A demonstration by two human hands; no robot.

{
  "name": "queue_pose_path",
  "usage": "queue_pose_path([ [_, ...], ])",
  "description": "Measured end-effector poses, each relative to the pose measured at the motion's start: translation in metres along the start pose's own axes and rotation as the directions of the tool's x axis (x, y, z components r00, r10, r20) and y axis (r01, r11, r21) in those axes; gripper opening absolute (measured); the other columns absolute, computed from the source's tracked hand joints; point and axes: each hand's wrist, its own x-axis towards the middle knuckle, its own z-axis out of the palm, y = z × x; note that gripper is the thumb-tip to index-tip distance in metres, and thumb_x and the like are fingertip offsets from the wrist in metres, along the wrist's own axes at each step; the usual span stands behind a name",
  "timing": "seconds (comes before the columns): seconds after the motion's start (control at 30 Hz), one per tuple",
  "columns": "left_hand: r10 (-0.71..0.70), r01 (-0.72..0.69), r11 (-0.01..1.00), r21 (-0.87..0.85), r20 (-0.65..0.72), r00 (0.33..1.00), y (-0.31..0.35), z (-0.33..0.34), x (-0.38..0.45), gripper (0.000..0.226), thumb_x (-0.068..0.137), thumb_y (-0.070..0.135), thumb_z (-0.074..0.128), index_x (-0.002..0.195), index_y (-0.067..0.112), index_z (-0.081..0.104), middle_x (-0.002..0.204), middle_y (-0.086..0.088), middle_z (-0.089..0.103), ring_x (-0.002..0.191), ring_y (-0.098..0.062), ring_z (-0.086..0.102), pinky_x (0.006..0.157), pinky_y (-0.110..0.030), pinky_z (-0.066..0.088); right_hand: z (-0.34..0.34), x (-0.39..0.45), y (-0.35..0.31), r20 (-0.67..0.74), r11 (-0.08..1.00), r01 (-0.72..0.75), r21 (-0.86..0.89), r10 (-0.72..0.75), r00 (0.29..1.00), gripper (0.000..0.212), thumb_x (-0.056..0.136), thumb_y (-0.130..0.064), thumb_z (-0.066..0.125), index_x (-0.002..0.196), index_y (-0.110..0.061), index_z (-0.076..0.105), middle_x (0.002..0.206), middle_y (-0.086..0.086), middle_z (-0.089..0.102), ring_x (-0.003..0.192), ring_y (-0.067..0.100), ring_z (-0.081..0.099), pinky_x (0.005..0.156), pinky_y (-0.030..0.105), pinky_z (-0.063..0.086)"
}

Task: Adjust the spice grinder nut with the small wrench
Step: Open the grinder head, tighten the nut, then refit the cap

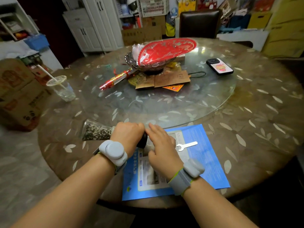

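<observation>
- While the spice grinder [97, 131] lies on its side at the near table [246, 129] edge, the left hand [126, 134] is closed around its dark cap end.
- Right hand [162, 145]: fingers loosely extended at the cap, gripping nothing; nut hidden behind the hands.
- Small wrench [186, 145]: flat, pale, lying unheld on the blue leaflet [205, 162], just beside the right hand.
- Step, as judged: steadying the grinder, wrench not yet taken up.
- Next move calls for lifting the wrench and seating its open end on the nut.
- Writing: leaflet print too blurred to read; no brand legible.
</observation>
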Motion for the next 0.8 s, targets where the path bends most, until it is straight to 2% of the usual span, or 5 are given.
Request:
queue_pose_path([
  [0.2, 0.0, 0.001, 0.999, -0.042, 0.018, 1.0, 0.0, -0.009, 0.0, 0.028, 0.078, 0.01, 0.063, 0.101, 0.016, 0.049, 0.101, -0.003, 0.067, 0.091, -0.028, 0.066, 0.065, -0.031, 0.036, -0.008, -0.004, -0.01, -0.039, 0.994, 0.03, 0.109, -0.026, 0.999, 0.077, 0.067, -0.002, 0.041, 0.142, -0.018, 0.039, 0.146, 0.0, 0.045, 0.138, 0.017, 0.037, 0.113, 0.046, 0.027],
  [0.37, -0.019, 0.02, 0.999, -0.044, 0.019, 1.0, 0.0, -0.008, 0.001, 0.032, 0.076, 0.007, 0.063, 0.104, 0.014, 0.049, 0.103, -0.004, 0.067, 0.091, -0.028, 0.066, 0.065, -0.033, 0.038, -0.014, -0.006, -0.014, -0.029, 0.993, 0.019, 0.119, -0.015, 0.999, 0.073, 0.075, 0.006, 0.047, 0.144, -0.015, 0.037, 0.149, 0.004, 0.043, 0.132, 0.019, 0.044, 0.11, 0.044, 0.032],
  [0.53, -0.029, 0.029, 0.997, -0.075, -0.006, 1.0, 0.003, -0.011, 0.003, 0.02, 0.082, 0.006, 0.054, 0.101, 0.012, 0.051, 0.101, -0.007, 0.067, 0.092, -0.032, 0.065, 0.065, -0.033, 0.037, -0.01, -0.004, -0.011, -0.092, 0.99, 0.041, 0.134, -0.029, 0.995, 0.065, 0.069, 0.003, 0.045, 0.131, -0.015, 0.047, 0.119, 0.005, 0.06, 0.087, 0.026, 0.054, 0.089, 0.047, 0.046],
  [0.7, -0.017, 0.017, 0.994, -0.108, 0.0, 1.0, 0.002, -0.008, 0.002, 0.025, 0.077, 0.003, 0.059, 0.092, 0.017, 0.045, 0.097, -0.005, 0.066, 0.086, -0.029, 0.066, 0.064, -0.033, 0.042, -0.011, -0.005, -0.007, -0.082, 0.989, 0.021, 0.148, -0.009, 0.997, 0.068, 0.071, 0.004, 0.047, 0.136, -0.016, 0.046, 0.137, 0.007, 0.055, 0.104, 0.026, 0.059, 0.097, 0.041, 0.044],
  [0.8, -0.025, 0.024, 0.995, -0.095, -0.011, 1.0, -0.001, -0.006, 0.001, 0.026, 0.077, 0.003, 0.06, 0.097, 0.015, 0.048, 0.097, -0.005, 0.067, 0.086, -0.029, 0.066, 0.064, -0.035, 0.042, -0.012, -0.005, -0.009, -0.075, 0.985, 0.047, 0.168, -0.035, 0.997, 0.068, 0.073, 0.006, 0.048, 0.139, -0.013, 0.044, 0.144, 0.009, 0.049, 0.106, 0.011, 0.06, 0.1, 0.039, 0.042],
])
